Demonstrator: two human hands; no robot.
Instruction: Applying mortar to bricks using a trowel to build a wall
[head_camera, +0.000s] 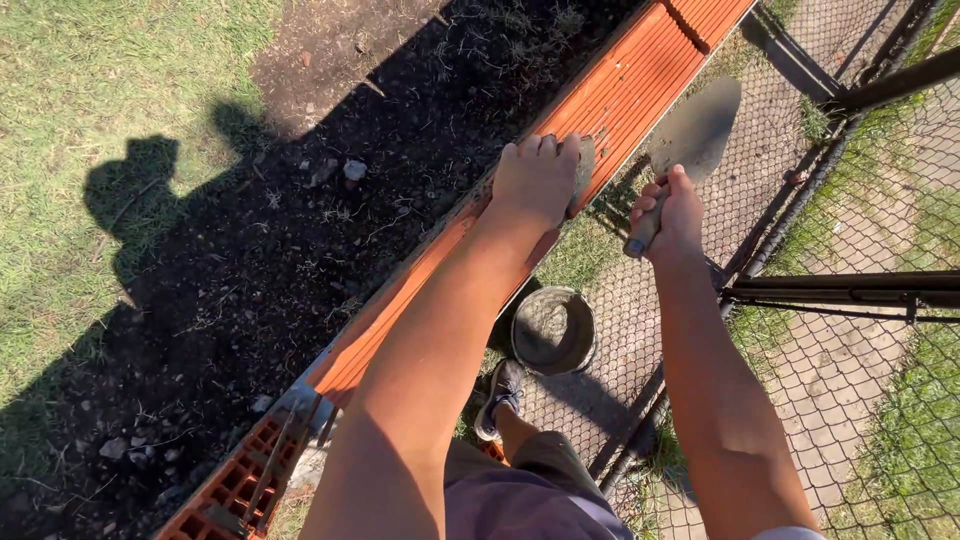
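The left hand (538, 176) lay flat on top of the brick wall (610, 100), its fingers bent over the far edge and grasping nothing. Just to its right, the right hand (672, 215) was clenched around the handle of a trowel (695, 130), whose grey blade pointed away. Below both hands stood a bucket (553, 330) with mortar. The row under the hands looked already laid, though the hollow bricks (235, 480) nearer the body were open.
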